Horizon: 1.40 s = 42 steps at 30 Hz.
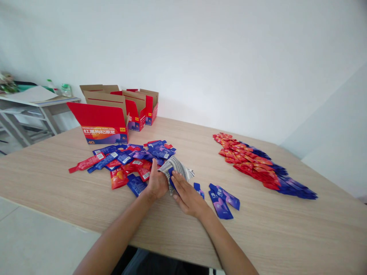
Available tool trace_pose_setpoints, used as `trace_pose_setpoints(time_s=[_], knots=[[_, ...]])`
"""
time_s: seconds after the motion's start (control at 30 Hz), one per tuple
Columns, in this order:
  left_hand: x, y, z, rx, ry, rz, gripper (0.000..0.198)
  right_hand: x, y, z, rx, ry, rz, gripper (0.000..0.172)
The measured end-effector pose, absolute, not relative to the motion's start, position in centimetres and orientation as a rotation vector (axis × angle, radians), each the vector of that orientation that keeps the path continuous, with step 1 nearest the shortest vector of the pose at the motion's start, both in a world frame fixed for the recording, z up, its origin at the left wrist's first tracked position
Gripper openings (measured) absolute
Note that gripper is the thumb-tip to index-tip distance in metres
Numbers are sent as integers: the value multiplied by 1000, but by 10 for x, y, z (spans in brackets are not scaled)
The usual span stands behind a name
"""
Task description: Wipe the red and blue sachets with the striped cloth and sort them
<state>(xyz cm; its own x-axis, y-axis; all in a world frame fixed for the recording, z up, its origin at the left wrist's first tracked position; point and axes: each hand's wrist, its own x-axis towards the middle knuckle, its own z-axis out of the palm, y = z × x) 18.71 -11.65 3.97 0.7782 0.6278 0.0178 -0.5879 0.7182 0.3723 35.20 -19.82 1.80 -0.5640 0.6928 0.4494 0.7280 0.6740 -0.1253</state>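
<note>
My left hand [158, 183] is closed around a grey-and-white striped cloth [180, 167], with the thumb pointing up. A blue pouch [171, 176] lies against the cloth between my two hands, mostly covered. My right hand [187, 194] presses its fingers together over that pouch and cloth. Just left of my hands is a loose heap of red pouches [118, 178] and blue pouches [136, 185], lying in mixed directions. A few blue pouches [220, 204] rest flat to the right of my right hand.
Open red cardboard boxes [104, 122] stand at the back left of the wooden table [183, 233]. Overlapping rows of red and blue pouches [255, 164] spread along the right. A white wall is behind the table; a side desk [43, 101] with a bottle stands further left.
</note>
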Motion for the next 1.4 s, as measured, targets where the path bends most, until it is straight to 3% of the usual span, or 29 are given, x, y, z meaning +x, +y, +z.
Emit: trace_pose_setpoints(time_s=[0.2,0.7,1.4], knots=[[197,-130,33,440,119,627,90,341,-203,13,-1072,-2249,-104,68],[208,-147,31,523,-21,483,87,340,-197,3,-1205,-1984,-249,67],[185,-117,41,372,40,688,100,349,-194,14,-1138,-2379,-281,73]])
